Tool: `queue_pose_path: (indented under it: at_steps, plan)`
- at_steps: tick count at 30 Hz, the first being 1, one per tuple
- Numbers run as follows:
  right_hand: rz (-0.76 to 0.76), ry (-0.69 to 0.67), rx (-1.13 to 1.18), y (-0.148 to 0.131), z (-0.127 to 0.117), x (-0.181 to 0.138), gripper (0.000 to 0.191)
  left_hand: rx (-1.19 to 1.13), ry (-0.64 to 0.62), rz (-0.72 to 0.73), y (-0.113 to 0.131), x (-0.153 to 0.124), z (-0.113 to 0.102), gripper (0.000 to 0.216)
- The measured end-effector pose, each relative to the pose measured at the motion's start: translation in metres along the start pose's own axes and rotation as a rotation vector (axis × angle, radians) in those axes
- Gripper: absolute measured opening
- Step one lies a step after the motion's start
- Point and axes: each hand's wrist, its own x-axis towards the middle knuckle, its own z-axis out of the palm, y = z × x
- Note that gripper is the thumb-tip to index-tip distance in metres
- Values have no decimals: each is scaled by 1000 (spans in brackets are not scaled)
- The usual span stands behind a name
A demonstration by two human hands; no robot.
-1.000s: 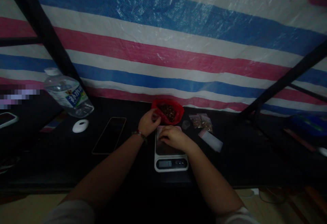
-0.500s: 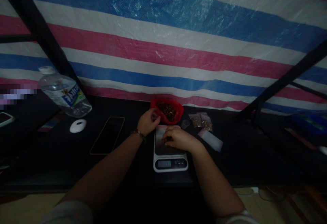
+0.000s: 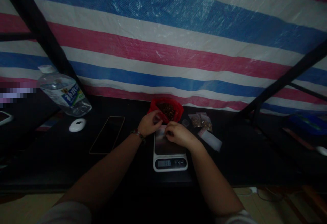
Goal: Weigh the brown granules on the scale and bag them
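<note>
A small white kitchen scale (image 3: 170, 158) sits on the dark table in front of me. A clear plastic bag (image 3: 160, 132) lies on its platform. My left hand (image 3: 149, 123) is curled, its fingers pinched at the bag's far edge beside a red bag of brown pieces (image 3: 167, 110). Over the far end of the scale my right hand (image 3: 178, 134) has its fingers closed on the clear bag. The light is dim and fine detail is lost.
A phone (image 3: 107, 134) lies flat left of the scale, with a white round object (image 3: 77, 125) and a tilted water bottle (image 3: 62, 91) further left. Small filled clear bags (image 3: 201, 120) and an empty one (image 3: 211, 139) lie to the right. A striped tarp (image 3: 163, 47) hangs behind.
My right hand has moved from the middle of the scale's platform towards its far end, closer to the left hand and the red bag. The left hand has barely shifted.
</note>
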Motion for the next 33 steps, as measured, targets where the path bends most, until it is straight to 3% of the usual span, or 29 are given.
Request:
queue_pose_path:
  at_steps: [6,12,16,21,33]
  plan:
    - [1,244,168,9,-16,-3,14,105,-155,179,18,-3,-5,47]
    - [-43,289,238,2,-11,1,13,144,-225,211,38,-6,0,31]
    - [-43,289,185,-1,-4,7,12,130,-188,167,38,-6,4,26]
    - [-8,290,137,1,0,9,16,119,-124,141,32,-6,8,37]
    - [95,565,83,20,-9,3,17,126,74,-36,12,-3,4,38]
